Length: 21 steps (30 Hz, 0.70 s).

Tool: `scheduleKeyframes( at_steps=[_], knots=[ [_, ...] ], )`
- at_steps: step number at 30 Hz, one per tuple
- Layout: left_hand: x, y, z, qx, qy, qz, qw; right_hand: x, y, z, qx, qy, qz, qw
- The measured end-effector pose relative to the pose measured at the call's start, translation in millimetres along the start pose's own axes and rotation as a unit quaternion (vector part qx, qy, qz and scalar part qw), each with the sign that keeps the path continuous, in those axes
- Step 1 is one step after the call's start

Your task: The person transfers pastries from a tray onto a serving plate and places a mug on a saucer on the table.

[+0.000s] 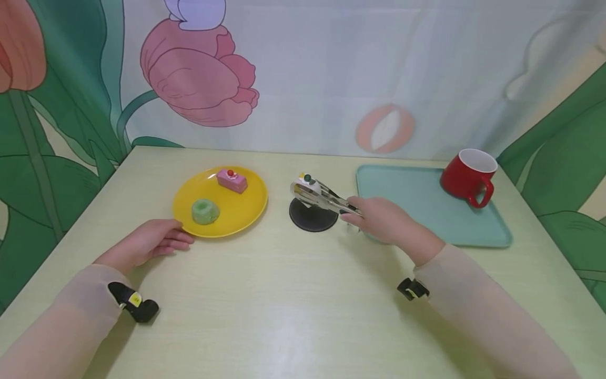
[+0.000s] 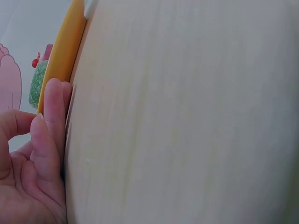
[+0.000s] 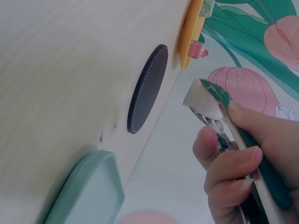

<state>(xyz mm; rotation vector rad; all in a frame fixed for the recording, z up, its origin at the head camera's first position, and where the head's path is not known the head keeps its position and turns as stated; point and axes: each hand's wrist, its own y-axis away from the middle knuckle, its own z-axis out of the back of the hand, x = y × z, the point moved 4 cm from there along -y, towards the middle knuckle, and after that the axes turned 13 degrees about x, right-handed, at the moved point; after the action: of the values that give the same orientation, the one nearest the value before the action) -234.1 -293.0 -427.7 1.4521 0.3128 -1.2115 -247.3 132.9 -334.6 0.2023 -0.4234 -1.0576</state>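
My left hand pinches the near left rim of a yellow plate, thumb above and fingers beneath, as the left wrist view shows. On that plate lie a pink toy cake with a red berry and a green ring-shaped toy cake. In my right hand are metal tongs, whose tips hold a small white toy cake off the table. Below it in the head view lies a round black coaster. The cake's top shows green and yellow bits.
A light green tray lies on the table's right side, with a red mug in its far right corner. A printed curtain hangs behind the table's far edge. The pale tabletop stretches between my arms.
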Motion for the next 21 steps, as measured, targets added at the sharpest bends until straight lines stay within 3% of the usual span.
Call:
scheduleKeyframes(
  at_steps=[21],
  knots=[
    [1.8, -3.4, 2.6, 0.009, 0.006, -0.005, 0.9999, 16, -19.3, -4, 0.031, -0.015, 0.012, 0.9993]
  ],
)
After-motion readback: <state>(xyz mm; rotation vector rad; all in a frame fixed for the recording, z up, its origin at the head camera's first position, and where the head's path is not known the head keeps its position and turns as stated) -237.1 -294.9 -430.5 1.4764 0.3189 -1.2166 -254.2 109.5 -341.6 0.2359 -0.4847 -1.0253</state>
